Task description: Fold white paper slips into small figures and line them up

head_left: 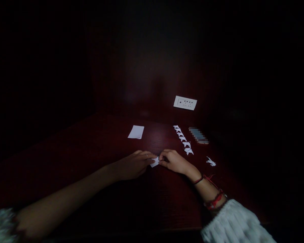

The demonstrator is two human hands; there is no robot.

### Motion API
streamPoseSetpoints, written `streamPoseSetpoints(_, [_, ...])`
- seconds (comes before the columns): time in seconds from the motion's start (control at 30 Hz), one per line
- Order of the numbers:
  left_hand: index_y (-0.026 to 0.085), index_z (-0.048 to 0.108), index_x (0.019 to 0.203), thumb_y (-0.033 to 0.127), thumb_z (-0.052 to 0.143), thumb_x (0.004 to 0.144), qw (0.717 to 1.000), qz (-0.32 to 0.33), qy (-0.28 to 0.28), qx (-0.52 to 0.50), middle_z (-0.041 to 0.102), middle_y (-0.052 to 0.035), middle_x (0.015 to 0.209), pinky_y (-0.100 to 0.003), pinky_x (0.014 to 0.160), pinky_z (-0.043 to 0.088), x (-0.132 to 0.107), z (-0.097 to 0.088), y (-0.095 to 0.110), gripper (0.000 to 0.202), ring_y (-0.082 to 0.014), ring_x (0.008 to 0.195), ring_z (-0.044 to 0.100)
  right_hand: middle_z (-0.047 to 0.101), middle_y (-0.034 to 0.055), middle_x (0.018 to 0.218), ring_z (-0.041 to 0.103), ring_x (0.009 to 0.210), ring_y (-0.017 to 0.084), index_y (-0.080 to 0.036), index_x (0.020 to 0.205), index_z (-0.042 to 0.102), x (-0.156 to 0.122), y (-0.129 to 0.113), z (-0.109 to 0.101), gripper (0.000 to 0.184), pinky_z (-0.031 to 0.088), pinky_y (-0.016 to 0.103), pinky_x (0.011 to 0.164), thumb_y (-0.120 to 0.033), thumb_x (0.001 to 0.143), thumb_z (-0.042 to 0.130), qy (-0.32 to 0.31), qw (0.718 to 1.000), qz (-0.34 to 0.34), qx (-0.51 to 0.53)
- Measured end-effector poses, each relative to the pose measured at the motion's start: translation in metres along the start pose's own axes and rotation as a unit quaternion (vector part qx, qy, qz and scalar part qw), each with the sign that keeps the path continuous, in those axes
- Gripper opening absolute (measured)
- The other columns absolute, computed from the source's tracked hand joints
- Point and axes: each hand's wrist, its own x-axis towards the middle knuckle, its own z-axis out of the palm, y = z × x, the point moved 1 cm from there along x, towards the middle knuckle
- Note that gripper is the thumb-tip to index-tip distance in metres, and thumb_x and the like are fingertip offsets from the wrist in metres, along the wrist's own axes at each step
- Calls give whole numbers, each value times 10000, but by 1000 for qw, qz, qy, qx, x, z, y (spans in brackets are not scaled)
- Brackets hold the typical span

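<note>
Between my two hands, on the dark red table (164,195), is a small piece of white folded paper (155,162). My left hand (135,164) has its thumb and fingers closed on the paper's left part, a ring showing on one finger. At the paper's right edge, my right hand (174,160) pinches it with curled fingers. The fingers partly cover the paper, so its full shape is hidden. A row of several small folded white paper pieces (182,138) lies beyond my right hand.
A white stack or sheet of paper (136,132) lies at the back, left of centre. Right of the row is a blurred-out flat device, perhaps a phone (198,135). A crumpled paper scrap (211,161) lies nearer. The back wall carries a white socket plate (185,103).
</note>
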Motion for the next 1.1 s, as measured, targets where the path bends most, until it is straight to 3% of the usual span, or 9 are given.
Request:
streamPoseSetpoints(0.1, [177, 320, 1193, 136, 367, 779, 1000, 12, -19, 2, 388, -66, 1219, -363, 937, 204, -1, 2, -1, 419, -186, 1136, 307, 523, 20, 715, 473, 658, 88, -140, 733, 551, 1, 0, 1, 84, 353, 195, 612, -214, 710, 521, 2, 1000, 14, 11])
streamPoseSetpoints(0.27, [173, 309, 1203, 192, 366, 801, 999, -1, -31, -16, 398, -68, 1213, -299, 902, 270, -2, -3, 3, 406, -165, 1096, 367, 536, 18, 716, 475, 639, 79, -137, 717, 549, 1, 3, 4, 69, 355, 185, 596, -192, 706, 509, -6, 999, 29, 35])
streamPoseSetpoints(0.4, [195, 331, 1190, 219, 367, 806, 1000, 4, -23, -2, 341, -55, 1254, -310, 881, 285, -3, -6, 6, 387, -178, 1082, 374, 553, 16, 718, 478, 624, 75, -137, 725, 555, 1, 5, 6, 68, 357, 181, 583, -171, 695, 503, -10, 997, 49, 58])
streamPoseSetpoints(0.6, [187, 325, 1194, 275, 365, 816, 999, -11, -31, -7, 427, -65, 1180, -316, 866, 292, -4, -4, 4, 391, -189, 1066, 381, 560, 6, 670, 482, 596, 70, -134, 699, 551, 2, 3, 6, 88, 363, 174, 562, -153, 697, 465, -10, 993, 61, 105])
streamPoseSetpoints(0.93, [202, 312, 1196, 203, 364, 798, 999, 8, -41, -19, 404, -47, 1203, -312, 865, 278, -2, -8, 3, 401, -188, 1072, 364, 567, -6, 676, 503, 589, 64, -144, 729, 529, 3, 0, 9, 122, 389, 168, 565, -92, 627, 486, 55, 980, 76, 178])
streamPoseSetpoints(1.1, [217, 325, 1188, 174, 370, 783, 999, 12, -40, -21, 388, -26, 1220, -308, 862, 275, -2, -4, -1, 409, -181, 1069, 367, 567, -23, 671, 503, 584, 59, -156, 834, 481, -1, -6, 4, 204, 388, 164, 576, -71, 650, 465, 64, 987, 24, 146])
